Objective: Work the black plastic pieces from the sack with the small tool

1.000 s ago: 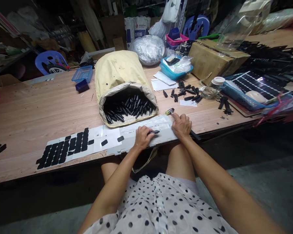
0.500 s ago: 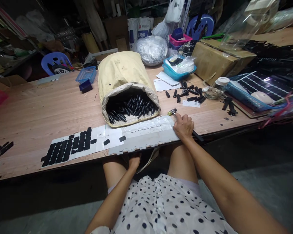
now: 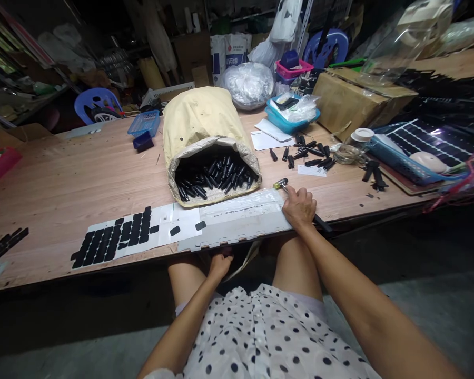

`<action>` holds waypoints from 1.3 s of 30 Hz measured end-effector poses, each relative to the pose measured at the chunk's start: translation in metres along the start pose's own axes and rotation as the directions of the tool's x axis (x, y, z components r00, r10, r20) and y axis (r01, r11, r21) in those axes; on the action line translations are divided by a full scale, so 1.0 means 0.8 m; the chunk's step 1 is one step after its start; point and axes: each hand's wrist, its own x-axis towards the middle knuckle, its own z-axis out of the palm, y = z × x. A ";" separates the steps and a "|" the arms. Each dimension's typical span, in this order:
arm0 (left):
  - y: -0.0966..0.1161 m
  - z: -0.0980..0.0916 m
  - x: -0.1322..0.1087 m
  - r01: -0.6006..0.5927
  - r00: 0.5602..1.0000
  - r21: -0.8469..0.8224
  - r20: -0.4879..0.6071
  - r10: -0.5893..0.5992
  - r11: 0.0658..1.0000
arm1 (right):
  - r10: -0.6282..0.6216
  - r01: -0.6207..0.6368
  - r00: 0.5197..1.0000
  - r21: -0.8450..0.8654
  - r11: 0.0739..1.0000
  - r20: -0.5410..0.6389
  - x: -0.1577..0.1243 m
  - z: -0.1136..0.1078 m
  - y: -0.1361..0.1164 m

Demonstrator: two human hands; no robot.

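Note:
My right hand [image 3: 299, 207] rests at the table's front edge, its fingers closed round the handle of a small hammer [image 3: 281, 183] whose head lies just past my knuckles. It sits at the right end of a long white backing sheet [image 3: 237, 216]. My left hand [image 3: 220, 264] is down below the table edge between my knees, fingers curled; what it holds, if anything, is hidden. A yellow sack [image 3: 205, 142] lies on its side behind the sheet, its mouth full of small black pieces [image 3: 215, 179].
A sheet of black stickers [image 3: 114, 239] lies left along the front edge. Loose black pieces [image 3: 308, 152], papers, a blue tray [image 3: 290, 113], a cardboard box [image 3: 355, 95] and a blue basket [image 3: 411, 145] crowd the right. A small blue basket [image 3: 145, 123] stands at the back left.
My left hand, which held a black piece on the white sheet a second ago, has dropped below the table edge to my lap. My right hand stays on the hammer.

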 end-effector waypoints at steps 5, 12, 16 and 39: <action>0.049 -0.056 -0.015 -0.070 0.970 -0.028 0.233 0.075 0.997 | -0.005 0.005 1.000 0.005 1.000 0.018 -0.001 -0.002 0.001; 0.109 -0.186 0.104 -0.256 0.882 0.590 -0.182 0.435 0.766 | 0.001 0.000 1.000 -0.035 0.999 0.032 -0.001 -0.002 -0.001; 0.117 -0.214 0.151 -0.240 0.880 0.841 -0.023 0.475 0.486 | 0.005 -0.005 1.000 -0.044 0.999 0.017 -0.001 0.003 -0.002; 0.148 -0.048 0.118 -0.498 0.842 0.412 0.020 0.539 0.763 | 0.021 -0.016 0.998 -0.073 0.997 0.061 0.001 -0.003 -0.013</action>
